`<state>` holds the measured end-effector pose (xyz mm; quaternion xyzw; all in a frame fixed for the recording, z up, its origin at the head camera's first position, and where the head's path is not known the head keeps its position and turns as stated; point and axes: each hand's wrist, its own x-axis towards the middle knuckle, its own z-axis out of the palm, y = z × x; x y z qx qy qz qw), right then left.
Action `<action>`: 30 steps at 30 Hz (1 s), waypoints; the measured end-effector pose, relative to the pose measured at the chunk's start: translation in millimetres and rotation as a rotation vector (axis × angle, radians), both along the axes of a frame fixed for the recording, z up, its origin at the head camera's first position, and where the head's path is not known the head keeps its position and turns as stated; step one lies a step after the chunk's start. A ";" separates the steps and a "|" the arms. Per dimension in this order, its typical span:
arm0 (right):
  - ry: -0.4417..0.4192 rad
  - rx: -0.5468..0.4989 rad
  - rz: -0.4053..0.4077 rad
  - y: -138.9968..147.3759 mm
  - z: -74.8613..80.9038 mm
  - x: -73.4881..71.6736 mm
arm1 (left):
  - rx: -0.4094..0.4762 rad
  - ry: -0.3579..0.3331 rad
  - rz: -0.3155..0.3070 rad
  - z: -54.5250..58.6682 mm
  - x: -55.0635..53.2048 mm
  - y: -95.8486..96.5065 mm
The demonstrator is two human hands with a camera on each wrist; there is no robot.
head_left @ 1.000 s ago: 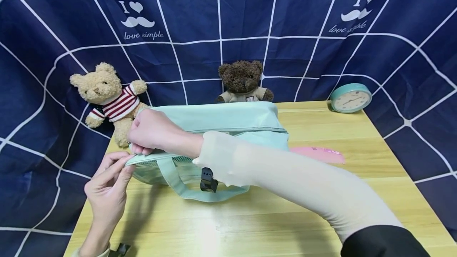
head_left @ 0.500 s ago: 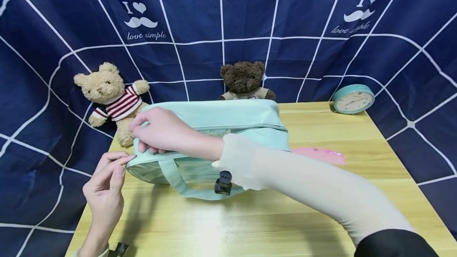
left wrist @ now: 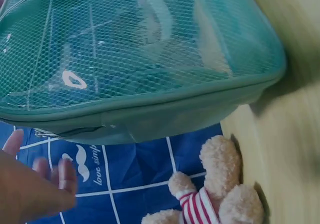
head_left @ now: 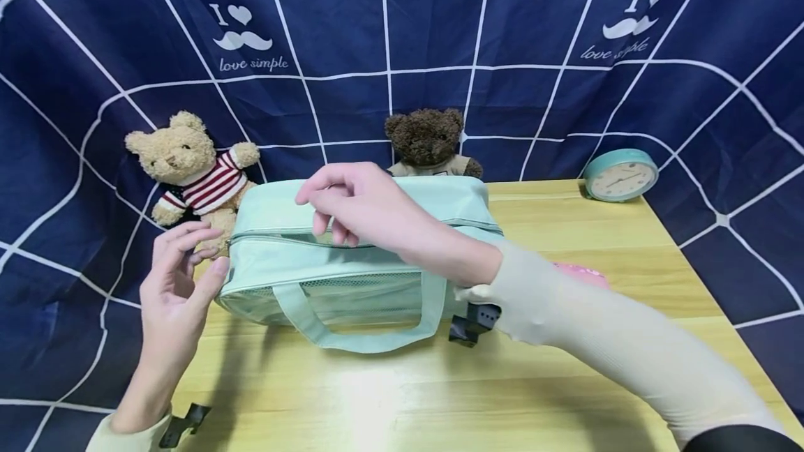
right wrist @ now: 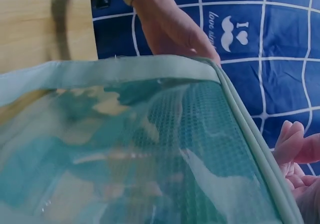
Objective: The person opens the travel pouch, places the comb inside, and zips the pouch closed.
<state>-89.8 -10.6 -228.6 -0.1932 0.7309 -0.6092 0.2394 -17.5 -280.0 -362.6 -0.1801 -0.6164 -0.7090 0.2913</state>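
Note:
A mint-green bag (head_left: pixel 264 260) with clear and mesh sides stands on the table in the head view. Its carry strap (head_left: pixel 377 342) hangs at the front. Along the top runs a zipper (head_left: pixel 301 237), with a gap in its middle part under my right hand. My right hand (head_left: pixel 370 208) hovers over the bag's top, fingers loosely bent and holding nothing visible. Beside the bag's left end is my left hand (head_left: pixel 172 284), thumb and fingers spread apart with nothing between them. The left wrist view shows the bag's mesh side (left wrist: pixel 135 48) close up.
Behind the bag are a tan teddy bear (head_left: pixel 204 180) at left and a dark brown teddy bear (head_left: pixel 427 138). A teal clock (head_left: pixel 622 174) stands at the table's back right corner. A pink item (head_left: pixel 581 273) lies partly hidden behind my right arm. A blue checked cloth (head_left: pixel 527 12) surrounds the table.
My right hand has lifted from the bag's left end and moved right over its middle. My left hand has let go of the bag's left corner, its fingers spreading.

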 end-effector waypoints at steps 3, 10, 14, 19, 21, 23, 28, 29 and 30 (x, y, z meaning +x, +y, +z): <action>0.018 -0.013 -0.019 13.4 3.2 -0.8 | -0.038 -0.110 -0.019 8.5 -0.4 -1.1; 0.078 -0.036 -0.045 43.8 4.8 2.8 | -0.052 -0.235 -0.078 22.1 -2.4 -3.8; 0.111 -0.051 -0.065 62.5 -0.4 4.9 | -0.071 -0.308 -0.104 26.5 -2.5 -3.9; 0.183 -0.095 -0.104 94.5 -10.5 7.6 | -0.103 -0.414 -0.146 31.2 -4.3 -1.7; 0.198 -0.105 -0.130 109.8 -15.6 9.7 | -0.116 -0.441 -0.168 32.3 -5.7 -1.0; 0.213 -0.109 -0.153 125.5 -21.5 12.3 | -0.131 -0.467 -0.187 32.8 -7.0 -1.1; 0.256 -0.128 -0.234 164.9 -39.6 20.4 | -0.189 -0.529 -0.226 30.5 -10.3 -3.5; 0.260 -0.142 -0.254 172.2 -43.4 21.7 | -0.201 -0.542 -0.242 29.6 -10.8 -4.5; 0.260 -0.162 -0.273 179.1 -47.3 22.7 | -0.213 -0.547 -0.264 28.6 -11.6 -5.6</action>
